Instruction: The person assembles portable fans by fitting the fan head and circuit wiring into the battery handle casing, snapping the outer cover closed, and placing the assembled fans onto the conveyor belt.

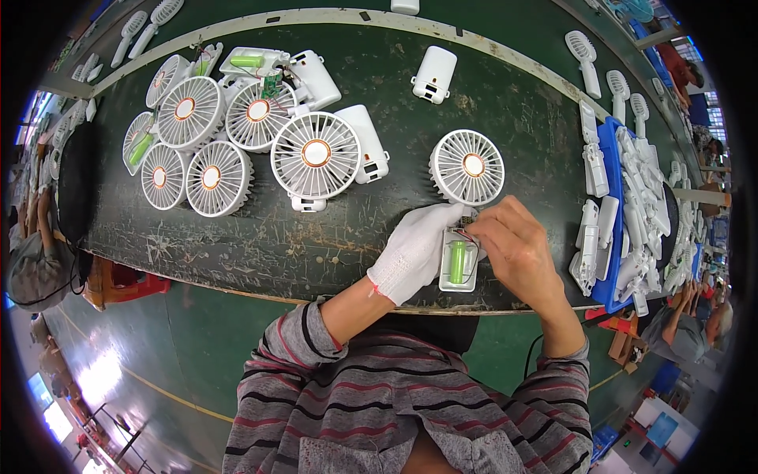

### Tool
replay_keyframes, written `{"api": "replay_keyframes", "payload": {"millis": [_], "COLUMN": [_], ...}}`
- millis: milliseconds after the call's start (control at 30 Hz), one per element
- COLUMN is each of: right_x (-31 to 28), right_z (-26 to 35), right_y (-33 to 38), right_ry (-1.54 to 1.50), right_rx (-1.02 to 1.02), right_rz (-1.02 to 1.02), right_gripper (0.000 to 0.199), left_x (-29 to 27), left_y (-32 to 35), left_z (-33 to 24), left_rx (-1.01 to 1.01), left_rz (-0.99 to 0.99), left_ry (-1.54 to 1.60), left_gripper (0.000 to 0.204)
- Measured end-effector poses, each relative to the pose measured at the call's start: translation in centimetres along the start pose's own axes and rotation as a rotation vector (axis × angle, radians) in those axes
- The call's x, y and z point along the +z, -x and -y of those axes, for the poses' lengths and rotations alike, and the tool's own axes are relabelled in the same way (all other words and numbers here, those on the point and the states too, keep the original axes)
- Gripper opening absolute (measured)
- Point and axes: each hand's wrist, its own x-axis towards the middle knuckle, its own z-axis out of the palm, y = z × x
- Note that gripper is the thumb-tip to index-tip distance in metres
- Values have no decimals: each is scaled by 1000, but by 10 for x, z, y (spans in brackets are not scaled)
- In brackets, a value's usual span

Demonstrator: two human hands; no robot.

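Observation:
At the table's near edge lies a white handheld fan (474, 165) with its handle opened. A green battery cell (457, 262) and thin wires show inside the handle shell (457, 287). My left hand (420, 247), in a white knitted glove, grips this fan from the left, around the upper handle just below the round head. My bare right hand (517, 246) comes from the right, thumb and fingertips pinched together over the handle's upper end, by the wires and a small circuit board. Whatever is between those fingertips is too small to make out.
Several fan heads (316, 153) with handles and batteries are heaped at the left. A white handle cover (433, 74) lies farther back. At right, a blue bin (608, 261) overflows with white shells. Beyond the pale rail (505, 51) are more fans. Co-workers (685, 332) sit at both sides.

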Motion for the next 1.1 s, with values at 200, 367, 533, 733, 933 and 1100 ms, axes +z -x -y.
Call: {"api": "replay_keyframes", "payload": {"millis": [200,367,533,733,933,1100], "right_x": [2,5,10,11,9,9], "right_z": [-6,-20,-31,-35,-40,-40], "right_y": [-1,6,8,3,-1,-6], "right_ry": [-73,-735,-837,-838,-829,-841], "right_rx": [51,631,752,798,760,765], "right_rz": [5,34,140,186,216,255], "right_gripper": [13,9,10,13,13,14], "left_x": [-2,-6,-10,-3,-3,-3], "left_y": [6,4,-1,0,-4,-4], "left_z": [-1,-2,5,4,0,-3], "left_rx": [12,-51,47,39,-28,-44], "left_rz": [90,122,75,35,77,89], "left_ry": [-127,-184,-344,-320,-254,-194], "left_gripper": [22,28,21,24,29,31]}}
